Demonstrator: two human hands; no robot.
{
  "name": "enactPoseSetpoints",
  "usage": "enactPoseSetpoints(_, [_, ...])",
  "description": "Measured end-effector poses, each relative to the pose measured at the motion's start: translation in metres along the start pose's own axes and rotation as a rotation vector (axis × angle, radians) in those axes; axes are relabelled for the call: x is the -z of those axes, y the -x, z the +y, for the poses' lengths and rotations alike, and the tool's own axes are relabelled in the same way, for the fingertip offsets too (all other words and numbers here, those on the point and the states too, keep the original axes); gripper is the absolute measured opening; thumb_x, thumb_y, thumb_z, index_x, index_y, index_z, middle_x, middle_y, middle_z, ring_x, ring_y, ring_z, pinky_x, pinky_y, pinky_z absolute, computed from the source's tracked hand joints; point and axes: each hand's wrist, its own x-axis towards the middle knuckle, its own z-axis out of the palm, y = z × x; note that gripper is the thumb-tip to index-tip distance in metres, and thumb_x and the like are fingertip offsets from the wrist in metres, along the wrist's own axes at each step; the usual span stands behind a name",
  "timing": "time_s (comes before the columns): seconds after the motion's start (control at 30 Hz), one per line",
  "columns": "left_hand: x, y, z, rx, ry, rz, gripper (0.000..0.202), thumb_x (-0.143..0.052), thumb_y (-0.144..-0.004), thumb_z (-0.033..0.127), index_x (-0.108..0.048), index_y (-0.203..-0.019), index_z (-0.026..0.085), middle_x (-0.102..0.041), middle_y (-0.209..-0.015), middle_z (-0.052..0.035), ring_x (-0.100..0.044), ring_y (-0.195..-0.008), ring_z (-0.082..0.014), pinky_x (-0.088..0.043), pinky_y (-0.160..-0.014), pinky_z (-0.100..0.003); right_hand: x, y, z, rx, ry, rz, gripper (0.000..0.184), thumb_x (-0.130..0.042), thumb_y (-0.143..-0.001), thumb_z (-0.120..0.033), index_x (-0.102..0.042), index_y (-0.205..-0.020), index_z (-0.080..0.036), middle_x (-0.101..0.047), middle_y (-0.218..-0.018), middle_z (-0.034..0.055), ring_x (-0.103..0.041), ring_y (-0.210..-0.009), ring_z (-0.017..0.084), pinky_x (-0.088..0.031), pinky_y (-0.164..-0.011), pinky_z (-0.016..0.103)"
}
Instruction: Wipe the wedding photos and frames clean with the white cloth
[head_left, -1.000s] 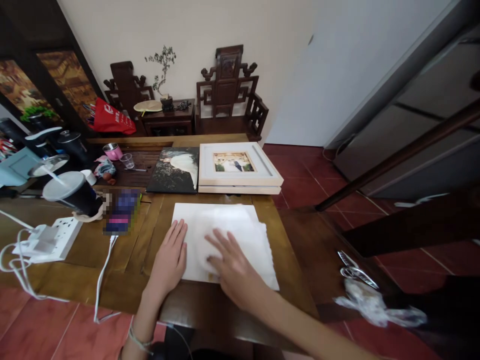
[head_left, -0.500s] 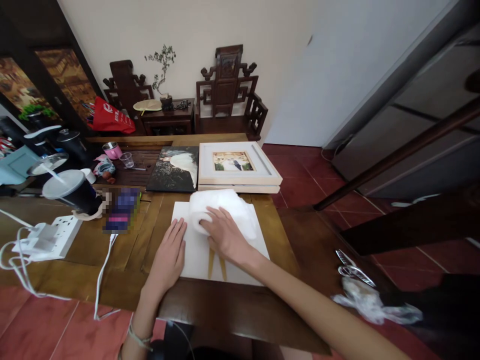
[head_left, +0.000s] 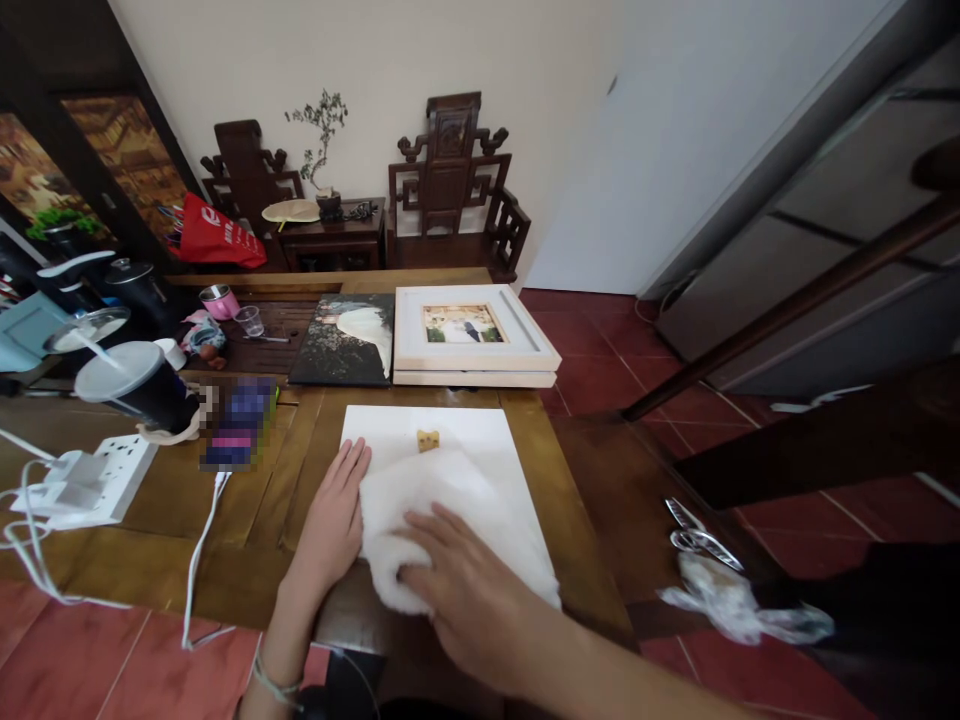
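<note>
A white cloth (head_left: 472, 490) lies bunched and partly spread over a flat white board (head_left: 480, 424) on the wooden table. My right hand (head_left: 465, 590) grips the cloth near the board's front edge, thumb tucked into a fold. Flat along the board's left edge rests my left hand (head_left: 335, 510), fingers stretched out, holding nothing. A small yellow metal fitting (head_left: 427, 441) shows on the board just beyond the cloth. Cloth and hand hide the board's lower part.
Behind the board are stacked pale-framed pictures (head_left: 525, 345) and a dark picture panel (head_left: 322, 360). To the left stand a lidded cup (head_left: 142, 385), a charging phone (head_left: 238, 425) and a power strip (head_left: 124, 480). Scissors (head_left: 701, 535) and crumpled plastic (head_left: 720, 595) lie right.
My right hand has drawn the cloth toward me, from the board's far part to its front edge. The yellow fitting is uncovered and its two legs are now hidden. My left hand stays put.
</note>
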Motion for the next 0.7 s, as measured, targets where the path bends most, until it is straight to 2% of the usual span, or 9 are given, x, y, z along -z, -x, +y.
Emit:
enactPoseSetpoints(0.17, [0.001, -0.001, 0.006, 0.027, 0.021, 0.053, 0.047, -0.033, -0.097, 0.021, -0.036, -0.144, 0.019, -0.035, -0.152, -0.0094, -0.023, -0.144, -0.0218, -0.026, -0.116, -0.048, -0.002, -0.051, 0.039, -0.182, 0.165, 0.125, 0.037, -0.051, -0.081, -0.007, -0.063, -0.115, -0.015, -0.052, -0.135, 0.0174, -0.037, -0.134, 0.034, -0.024, -0.112, 0.055])
enactPoseSetpoints(0.23, [0.003, 0.000, 0.009, 0.031, 0.068, 0.112, 0.047, -0.036, -0.097, 0.024, -0.037, -0.143, 0.020, -0.035, -0.152, -0.0095, -0.024, -0.143, -0.0224, -0.026, -0.116, -0.048, -0.006, -0.070, 0.044, -0.226, 0.208, 0.166, 0.036, -0.045, -0.085, -0.005, -0.063, -0.115, -0.014, -0.053, -0.132, 0.0198, -0.036, -0.134, 0.035, -0.024, -0.111, 0.059])
enactPoseSetpoints(0.33, [0.008, 0.002, 0.012, 0.071, 0.174, 0.204, 0.048, -0.040, -0.096, 0.030, -0.037, -0.143, 0.022, -0.036, -0.151, -0.0089, -0.027, -0.142, -0.0231, -0.025, -0.116, -0.046, -0.013, -0.080, 0.037, -0.186, 0.211, 0.169, 0.035, -0.042, -0.088, -0.007, -0.063, -0.115, -0.014, -0.050, -0.136, 0.0201, -0.034, -0.134, 0.037, -0.021, -0.109, 0.063])
enactPoseSetpoints(0.47, [0.010, 0.003, 0.009, 0.180, 0.386, 0.298, 0.048, -0.026, -0.099, 0.037, -0.035, -0.145, 0.023, -0.037, -0.151, -0.0051, -0.032, -0.140, -0.0203, -0.025, -0.117, -0.041, -0.016, -0.057, 0.020, 0.077, 0.148, 0.116, 0.030, -0.048, -0.085, -0.011, -0.066, -0.107, -0.019, -0.051, -0.137, 0.0107, -0.033, -0.135, 0.033, -0.019, -0.113, 0.055])
enactPoseSetpoints(0.57, [0.008, 0.001, 0.008, 0.206, 0.402, 0.319, 0.051, -0.019, -0.100, 0.038, -0.030, -0.147, 0.021, -0.035, -0.153, -0.0049, -0.030, -0.141, -0.0197, -0.023, -0.118, -0.041, -0.004, -0.027, 0.009, 0.267, 0.031, 0.035, 0.029, -0.051, -0.079, -0.009, -0.067, -0.101, -0.020, -0.060, -0.127, 0.0078, -0.038, -0.132, 0.027, -0.019, -0.114, 0.049])
enactPoseSetpoints(0.63, [0.005, 0.001, 0.009, 0.192, 0.333, 0.268, 0.052, -0.020, -0.100, 0.038, -0.030, -0.147, 0.019, -0.033, -0.153, -0.0070, -0.030, -0.141, -0.0204, -0.023, -0.118, -0.042, 0.007, -0.010, 0.006, 0.278, -0.032, -0.029, 0.029, -0.051, -0.075, -0.009, -0.066, -0.097, -0.020, -0.067, -0.113, 0.0077, -0.047, -0.125, 0.023, -0.024, -0.112, 0.043])
enactPoseSetpoints(0.7, [0.002, 0.000, 0.009, 0.161, 0.243, 0.189, 0.051, -0.023, -0.100, 0.036, -0.031, -0.146, 0.017, -0.034, -0.152, -0.0096, -0.031, -0.141, -0.0215, -0.024, -0.117, -0.044, 0.019, -0.002, 0.009, 0.227, -0.065, -0.041, 0.031, -0.050, -0.072, -0.007, -0.065, -0.096, -0.019, -0.068, -0.104, 0.0093, -0.054, -0.116, 0.021, -0.031, -0.108, 0.039])
